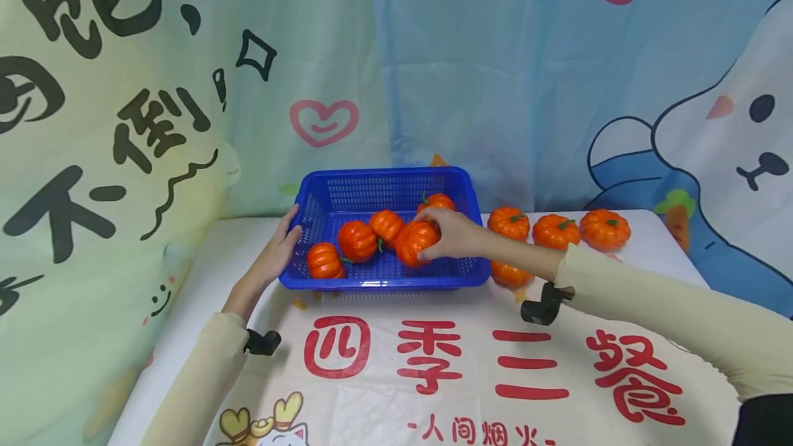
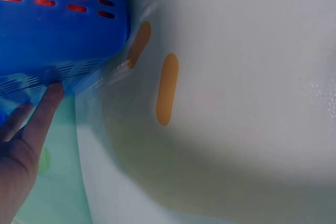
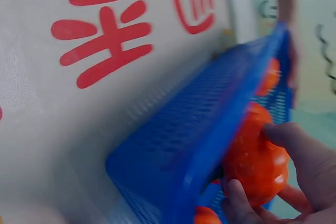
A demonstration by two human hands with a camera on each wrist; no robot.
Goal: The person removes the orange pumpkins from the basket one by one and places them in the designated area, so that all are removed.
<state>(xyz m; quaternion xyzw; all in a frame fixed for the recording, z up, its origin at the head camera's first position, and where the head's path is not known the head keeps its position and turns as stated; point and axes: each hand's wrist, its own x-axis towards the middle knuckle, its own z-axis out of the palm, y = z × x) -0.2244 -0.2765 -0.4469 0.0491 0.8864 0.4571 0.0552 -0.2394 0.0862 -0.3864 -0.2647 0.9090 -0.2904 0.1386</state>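
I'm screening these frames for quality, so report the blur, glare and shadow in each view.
Head: largely sharp, small highlights on the orange pumpkin in the right hand; left wrist: a broad, soft shadow on the printed tablecloth; right wrist: the blue plastic basket looks smeared, bright glints on that pumpkin.

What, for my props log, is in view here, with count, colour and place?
table: one, whitish with red characters, lower head view
backdrop: one expanse, pale green and blue, behind the table
basket: one, blue, on the table
loose pumpkins: four visible, orange, inside the basket
outside pumpkins: at least four, orange, right of the basket
held pumpkin: one, orange, toward the basket's right side
sleeves: two, cream, lower left and right
wrist devices: two, black, near the sleeve ends
left hand: one, touching the basket's left side
right hand: one, gripping the held pumpkin
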